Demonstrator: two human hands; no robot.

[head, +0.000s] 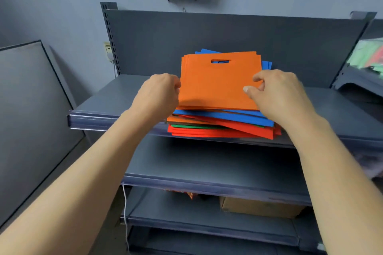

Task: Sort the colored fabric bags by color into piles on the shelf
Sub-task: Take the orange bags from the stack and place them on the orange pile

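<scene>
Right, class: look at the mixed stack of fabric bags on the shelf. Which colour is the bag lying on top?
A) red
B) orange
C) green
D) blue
B: the top bag, the one with the cut-out handle, is orange; blue, green and red edges show only lower down in the stack.

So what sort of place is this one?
Likely a shop stockroom or storage corner: slotted grey metal shelving, a mixed-colour stack of fabric bags on it, and a cardboard box on a lower shelf.
</scene>
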